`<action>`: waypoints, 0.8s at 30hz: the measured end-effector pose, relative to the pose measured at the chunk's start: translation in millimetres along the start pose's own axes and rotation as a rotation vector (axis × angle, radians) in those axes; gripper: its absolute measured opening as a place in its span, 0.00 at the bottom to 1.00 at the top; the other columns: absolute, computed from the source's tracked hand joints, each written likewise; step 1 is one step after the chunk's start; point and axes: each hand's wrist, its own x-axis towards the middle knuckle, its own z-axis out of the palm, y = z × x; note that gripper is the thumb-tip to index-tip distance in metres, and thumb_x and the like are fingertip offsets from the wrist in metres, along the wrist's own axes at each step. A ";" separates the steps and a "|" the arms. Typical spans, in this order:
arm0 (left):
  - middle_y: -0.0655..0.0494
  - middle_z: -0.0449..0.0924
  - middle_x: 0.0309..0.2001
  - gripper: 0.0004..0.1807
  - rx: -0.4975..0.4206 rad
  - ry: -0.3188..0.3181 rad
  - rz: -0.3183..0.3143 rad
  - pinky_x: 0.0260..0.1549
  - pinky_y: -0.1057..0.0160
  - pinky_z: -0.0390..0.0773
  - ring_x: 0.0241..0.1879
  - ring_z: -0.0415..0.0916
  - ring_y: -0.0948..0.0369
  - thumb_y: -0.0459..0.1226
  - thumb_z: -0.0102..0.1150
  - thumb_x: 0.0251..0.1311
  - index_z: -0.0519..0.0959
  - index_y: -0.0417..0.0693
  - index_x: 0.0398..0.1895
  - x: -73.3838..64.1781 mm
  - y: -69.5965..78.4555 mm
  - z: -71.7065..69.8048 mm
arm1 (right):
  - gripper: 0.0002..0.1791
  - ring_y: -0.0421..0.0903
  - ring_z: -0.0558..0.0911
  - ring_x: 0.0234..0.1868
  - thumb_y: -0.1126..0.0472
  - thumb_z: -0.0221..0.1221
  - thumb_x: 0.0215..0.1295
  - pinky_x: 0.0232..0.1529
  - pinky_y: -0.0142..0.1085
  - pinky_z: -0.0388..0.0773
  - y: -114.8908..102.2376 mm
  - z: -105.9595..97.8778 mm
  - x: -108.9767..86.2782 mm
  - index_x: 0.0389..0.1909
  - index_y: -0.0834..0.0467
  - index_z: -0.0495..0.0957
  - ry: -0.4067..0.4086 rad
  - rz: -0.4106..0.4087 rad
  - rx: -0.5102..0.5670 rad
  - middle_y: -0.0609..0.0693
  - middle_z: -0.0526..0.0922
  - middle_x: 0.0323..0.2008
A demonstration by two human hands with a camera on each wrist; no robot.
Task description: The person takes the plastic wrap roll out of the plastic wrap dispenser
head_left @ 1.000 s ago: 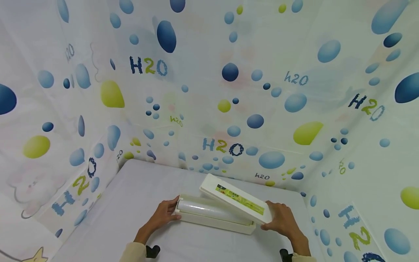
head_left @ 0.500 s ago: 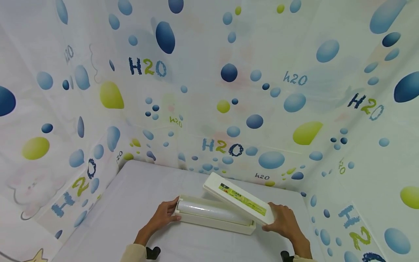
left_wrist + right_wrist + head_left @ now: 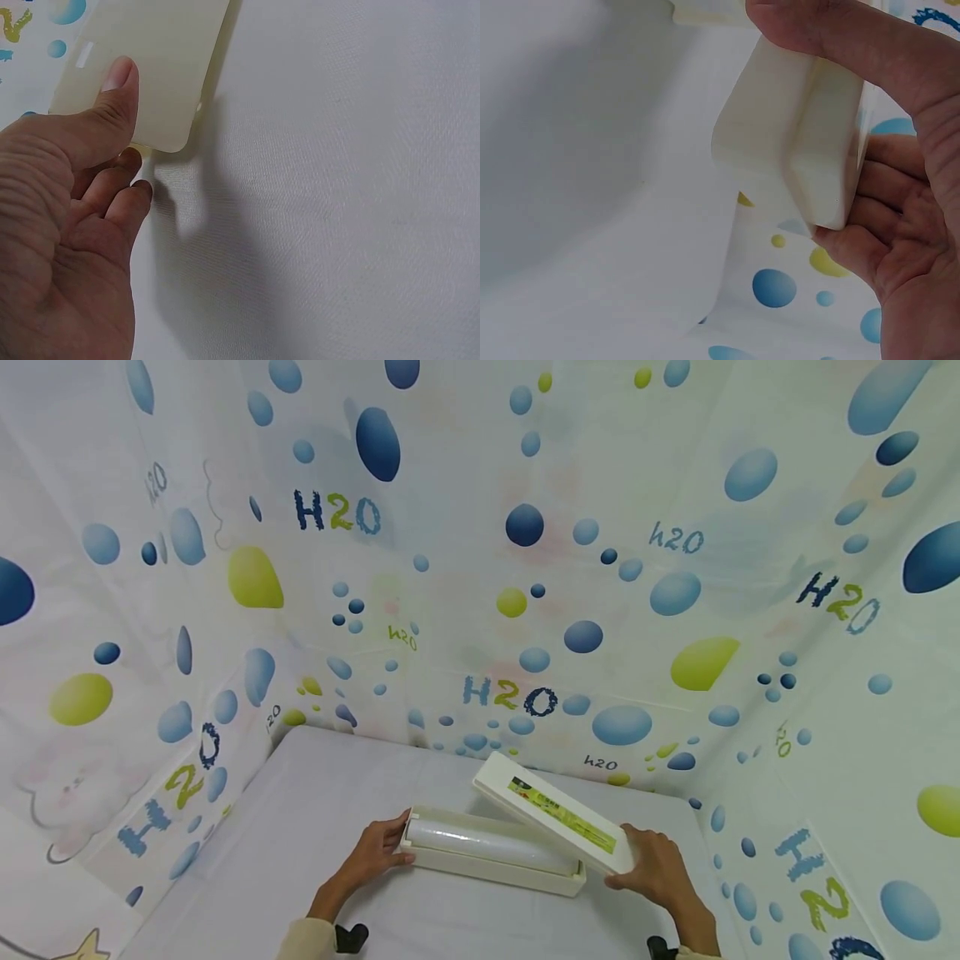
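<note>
A cream plastic wrap dispenser box [image 3: 487,870] lies on the white table, its top uncovered. Inside it sits a shiny roll of cling film [image 3: 480,842]. My left hand [image 3: 375,852] holds the left end of the box; in the left wrist view the thumb [image 3: 118,94] lies along its side. My right hand [image 3: 652,868] grips the near right end of the white lid [image 3: 540,810], which has a yellow-green label [image 3: 562,814]. The lid is held tilted above the box's right half and hides part of the roll. In the right wrist view thumb and fingers clasp the lid's end [image 3: 795,135].
The table [image 3: 315,793] has a white cloth over it. Around its back and sides hang white curtains [image 3: 480,568] printed with blue and green drops and H2O lettering. Black wrist straps [image 3: 350,937] and beige sleeves show at the bottom edge.
My right hand has shifted slightly right with the lid, whose far end has risen a little up and right in view. The left hand, box and roll have stayed put.
</note>
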 end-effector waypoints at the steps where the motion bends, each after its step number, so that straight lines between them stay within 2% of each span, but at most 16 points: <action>1: 0.17 0.60 0.76 0.50 -0.004 -0.001 0.001 0.65 0.43 0.82 0.70 0.70 0.23 0.28 0.78 0.61 0.58 0.16 0.78 0.1 -0.5 0.1 | 0.47 0.43 0.76 0.31 0.44 0.88 0.37 0.33 0.38 0.73 0.4 -0.2 -0.4 0.60 0.62 0.85 -0.001 0.006 0.002 0.46 0.89 0.35; 4: 0.17 0.59 0.76 0.49 -0.012 -0.006 0.005 0.65 0.42 0.81 0.71 0.69 0.22 0.28 0.77 0.62 0.57 0.15 0.78 0.1 -2.0 0.2 | 0.48 0.43 0.76 0.31 0.43 0.88 0.36 0.33 0.38 0.74 1.5 -0.6 -1.4 0.60 0.62 0.85 -0.005 0.030 0.004 0.46 0.89 0.35; 10: 0.18 0.60 0.77 0.50 0.008 0.002 -0.013 0.66 0.47 0.83 0.71 0.70 0.24 0.28 0.78 0.61 0.57 0.16 0.78 0.1 -2.8 0.5 | 0.50 0.44 0.76 0.31 0.42 0.88 0.36 0.32 0.39 0.74 3.2 -1.4 -2.6 0.61 0.62 0.85 -0.005 0.051 -0.005 0.46 0.89 0.35; 17: 0.16 0.59 0.77 0.49 0.018 0.000 0.006 0.65 0.38 0.79 0.70 0.70 0.22 0.29 0.76 0.64 0.56 0.15 0.78 -2.0 -1.5 -1.3 | 0.50 0.43 0.77 0.32 0.40 0.87 0.36 0.33 0.39 0.75 4.0 -0.3 -5.0 0.60 0.63 0.85 -0.010 0.062 -0.007 0.46 0.90 0.36; 24: 0.17 0.59 0.77 0.49 0.012 0.000 0.028 0.65 0.38 0.78 0.70 0.69 0.22 0.31 0.76 0.64 0.57 0.15 0.78 -2.4 -6.0 -1.0 | 0.50 0.43 0.76 0.32 0.40 0.87 0.36 0.33 0.38 0.74 5.9 -1.2 -10.4 0.60 0.64 0.85 0.001 0.084 -0.006 0.48 0.90 0.36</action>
